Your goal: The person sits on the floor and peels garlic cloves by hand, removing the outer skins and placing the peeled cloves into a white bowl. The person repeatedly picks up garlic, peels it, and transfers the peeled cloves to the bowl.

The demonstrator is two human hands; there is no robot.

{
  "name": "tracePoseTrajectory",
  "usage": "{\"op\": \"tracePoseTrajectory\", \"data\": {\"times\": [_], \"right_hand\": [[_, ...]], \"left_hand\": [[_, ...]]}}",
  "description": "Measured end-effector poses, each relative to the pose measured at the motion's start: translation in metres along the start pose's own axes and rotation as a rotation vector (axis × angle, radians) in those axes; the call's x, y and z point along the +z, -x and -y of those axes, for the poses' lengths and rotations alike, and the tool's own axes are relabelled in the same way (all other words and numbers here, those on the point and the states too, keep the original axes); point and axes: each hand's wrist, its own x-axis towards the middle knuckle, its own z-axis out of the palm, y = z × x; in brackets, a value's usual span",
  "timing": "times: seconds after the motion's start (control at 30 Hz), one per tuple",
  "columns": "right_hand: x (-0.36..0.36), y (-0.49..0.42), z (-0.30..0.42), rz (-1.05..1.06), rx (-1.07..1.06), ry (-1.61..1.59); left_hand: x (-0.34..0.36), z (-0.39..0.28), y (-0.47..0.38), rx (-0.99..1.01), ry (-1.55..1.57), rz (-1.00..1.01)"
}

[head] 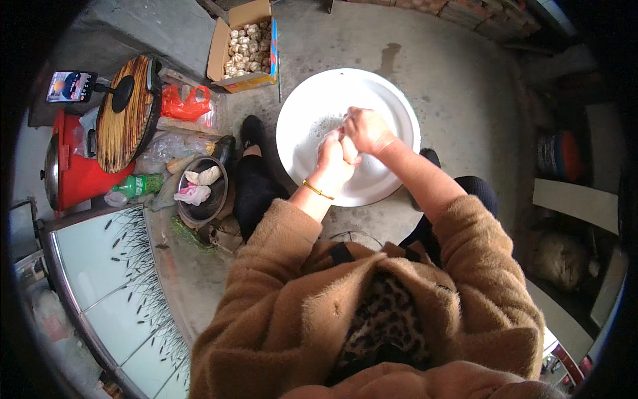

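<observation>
A round white basin (pixel 299 169) with sudsy bubbles inside stands on the concrete floor between my feet. Over its middle, my left hand (pixel 335 157), with a gold-coloured bracelet at the wrist, is curled with the palm side partly hidden. My right hand (pixel 366 130) is bent close against the left one, its fingers curled near the left fingertips. Something pale shows between the two hands; whether it is cloth, suds or fingers cannot be told. Both hands look wet.
An open cardboard box (pixel 218 50) of garlic bulbs stands beyond the basin. At left are a dark bowl (pixel 225 192) with crumpled cloths, a green plastic bottle (pixel 133 185), a red tub (pixel 75 174), a round wooden board (pixel 119 144) and a screen device (pixel 70 87). Shelves line the right.
</observation>
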Motion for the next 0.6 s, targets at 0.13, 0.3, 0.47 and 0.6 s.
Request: {"op": "tracePoseTrajectory", "data": {"times": [0.13,0.3,0.47,0.6], "right_hand": [[-0.001,-0.008,-0.025,0.001,0.217,-0.219],[-0.02,-0.003,-0.023,0.466,0.426,-0.903],[-0.027,-0.003,-0.016,0.331,0.278,-0.937],[-0.023,-0.002,-0.021,0.316,0.33,-1.222]], "left_hand": [[-0.019,-0.019,-0.02,0.119,0.246,0.742],[-0.012,-0.037,-0.019,0.4,0.062,-0.087],[0.007,-0.038,-0.002,0.419,0.054,-0.088],[0.01,-0.041,0.003,0.538,-0.15,-0.209]]}}
